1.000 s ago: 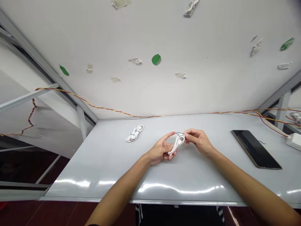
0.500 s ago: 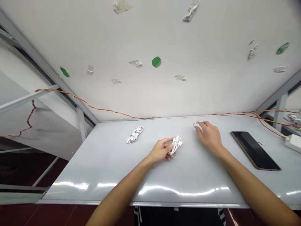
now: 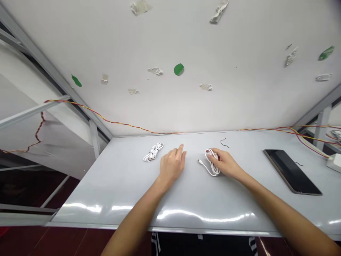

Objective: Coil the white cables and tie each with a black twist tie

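My right hand (image 3: 223,164) is shut on a loose white USB cable (image 3: 212,163), whose loop hangs below the fingers and whose small plug points left. My left hand (image 3: 172,165) rests over the grey table (image 3: 202,199), holding nothing, with its fingers loosely apart. It is nearest a second white cable (image 3: 153,152), which is coiled and bound with a dark tie and lies to its left. A thin black wire tie (image 3: 225,143) lies loose on the table above my right hand.
A black tablet (image 3: 292,172) lies on the table's right side, and a white power block (image 3: 334,163) sits at the right edge. Red-and-yellow twisted wires (image 3: 112,122) run along the back edge, below a white wall with tape scraps. Metal framing stands at both sides.
The cable has passed from my left hand to my right, and it hangs looser. My right hand has moved down and left, and my left hand has let go and moved left. The tie stays on the table.
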The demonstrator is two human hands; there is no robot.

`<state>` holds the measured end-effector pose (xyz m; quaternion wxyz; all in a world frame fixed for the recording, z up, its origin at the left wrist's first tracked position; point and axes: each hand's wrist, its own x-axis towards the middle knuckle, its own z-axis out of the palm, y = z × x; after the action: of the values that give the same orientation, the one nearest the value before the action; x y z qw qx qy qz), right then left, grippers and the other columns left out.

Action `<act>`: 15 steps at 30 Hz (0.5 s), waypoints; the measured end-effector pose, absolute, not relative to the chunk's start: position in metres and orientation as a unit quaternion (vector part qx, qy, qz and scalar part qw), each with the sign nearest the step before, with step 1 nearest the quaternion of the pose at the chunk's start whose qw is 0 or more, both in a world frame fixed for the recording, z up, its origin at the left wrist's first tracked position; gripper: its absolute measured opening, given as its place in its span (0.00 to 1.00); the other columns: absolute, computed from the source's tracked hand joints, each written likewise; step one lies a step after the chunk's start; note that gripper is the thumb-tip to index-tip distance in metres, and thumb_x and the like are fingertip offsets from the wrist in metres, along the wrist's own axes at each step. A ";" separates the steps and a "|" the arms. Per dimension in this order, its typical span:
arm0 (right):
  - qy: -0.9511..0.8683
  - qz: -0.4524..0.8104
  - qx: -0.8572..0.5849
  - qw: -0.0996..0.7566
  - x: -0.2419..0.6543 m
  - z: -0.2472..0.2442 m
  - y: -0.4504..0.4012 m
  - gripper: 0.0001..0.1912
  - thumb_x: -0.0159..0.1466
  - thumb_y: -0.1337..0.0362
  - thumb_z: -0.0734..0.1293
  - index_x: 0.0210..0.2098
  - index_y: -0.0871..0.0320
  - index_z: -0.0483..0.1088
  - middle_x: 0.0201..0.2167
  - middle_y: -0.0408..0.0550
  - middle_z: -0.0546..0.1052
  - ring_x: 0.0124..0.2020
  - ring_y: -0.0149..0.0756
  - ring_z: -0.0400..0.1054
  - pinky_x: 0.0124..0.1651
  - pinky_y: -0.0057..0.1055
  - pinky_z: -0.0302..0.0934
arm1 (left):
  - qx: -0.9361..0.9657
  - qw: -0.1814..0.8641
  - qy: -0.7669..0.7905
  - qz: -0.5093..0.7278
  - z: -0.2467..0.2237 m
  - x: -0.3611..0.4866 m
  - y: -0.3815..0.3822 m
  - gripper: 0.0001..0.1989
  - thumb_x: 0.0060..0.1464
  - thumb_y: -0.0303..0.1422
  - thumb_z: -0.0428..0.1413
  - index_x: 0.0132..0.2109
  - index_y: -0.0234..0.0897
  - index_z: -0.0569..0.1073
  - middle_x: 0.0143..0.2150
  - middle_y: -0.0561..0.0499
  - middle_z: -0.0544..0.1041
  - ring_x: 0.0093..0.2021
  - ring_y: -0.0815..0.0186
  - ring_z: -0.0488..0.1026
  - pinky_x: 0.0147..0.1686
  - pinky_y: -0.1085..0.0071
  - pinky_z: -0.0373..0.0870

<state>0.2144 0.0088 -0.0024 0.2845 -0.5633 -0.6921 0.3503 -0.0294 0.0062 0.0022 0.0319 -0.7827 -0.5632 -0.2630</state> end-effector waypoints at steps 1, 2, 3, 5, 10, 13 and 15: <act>-0.711 0.285 -0.593 0.247 0.223 -0.002 0.013 0.15 0.67 0.53 0.59 0.40 0.55 0.71 0.20 0.41 0.69 0.22 0.34 0.62 0.27 0.30 0.53 | -0.761 0.081 -0.598 -0.237 0.004 -0.037 0.012 0.18 0.64 0.34 0.49 0.58 0.37 0.71 0.41 0.40 0.76 0.40 0.56 0.73 0.37 0.66 0.66; -0.724 0.230 -0.616 0.205 0.231 -0.001 0.016 0.15 0.67 0.54 0.59 0.41 0.56 0.72 0.21 0.43 0.70 0.23 0.35 0.63 0.28 0.30 0.52 | -0.738 0.118 -0.634 -0.199 0.005 -0.045 0.017 0.17 0.62 0.32 0.50 0.56 0.35 0.72 0.44 0.38 0.75 0.44 0.53 0.71 0.39 0.64 0.66; -0.731 0.187 -0.635 0.165 0.237 -0.001 0.019 0.16 0.67 0.54 0.59 0.43 0.56 0.72 0.23 0.45 0.72 0.25 0.36 0.65 0.29 0.30 0.53 | -0.716 0.142 -0.666 -0.151 0.007 -0.052 0.022 0.16 0.61 0.31 0.51 0.55 0.33 0.72 0.47 0.36 0.74 0.47 0.50 0.70 0.41 0.61 0.66; -0.730 0.126 -0.664 0.102 0.244 0.001 0.020 0.19 0.68 0.51 0.59 0.46 0.56 0.72 0.31 0.50 0.75 0.30 0.39 0.69 0.30 0.30 0.53 | -0.680 0.158 -0.713 -0.066 0.007 -0.063 0.028 0.15 0.60 0.28 0.50 0.52 0.28 0.72 0.48 0.35 0.72 0.48 0.48 0.68 0.43 0.57 0.65; -0.712 0.026 -0.697 0.083 0.239 0.004 0.018 0.25 0.69 0.45 0.55 0.54 0.55 0.68 0.44 0.54 0.74 0.30 0.39 0.70 0.28 0.31 0.54 | -0.674 0.134 -0.726 -0.010 0.008 -0.070 0.029 0.15 0.58 0.21 0.45 0.48 0.29 0.73 0.47 0.35 0.71 0.49 0.50 0.67 0.44 0.57 0.64; -0.725 0.015 -0.679 0.116 0.234 0.003 0.016 0.25 0.70 0.46 0.54 0.55 0.55 0.68 0.45 0.53 0.75 0.30 0.38 0.70 0.28 0.32 0.56 | -0.701 0.097 -0.706 -0.018 0.008 -0.063 0.027 0.17 0.58 0.20 0.44 0.51 0.31 0.71 0.45 0.37 0.74 0.51 0.50 0.68 0.47 0.55 0.63; -0.741 0.012 -0.653 0.158 0.230 0.000 0.013 0.24 0.70 0.47 0.56 0.53 0.55 0.70 0.44 0.52 0.76 0.30 0.38 0.71 0.29 0.32 0.58 | -0.728 0.070 -0.682 -0.021 0.008 -0.056 0.025 0.17 0.60 0.22 0.45 0.54 0.35 0.70 0.45 0.40 0.75 0.52 0.51 0.69 0.49 0.56 0.63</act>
<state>0.2297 0.0131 -0.0002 0.1576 -0.6531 -0.7406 0.0116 -0.0560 0.0245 0.0075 0.0696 -0.7280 -0.6817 -0.0209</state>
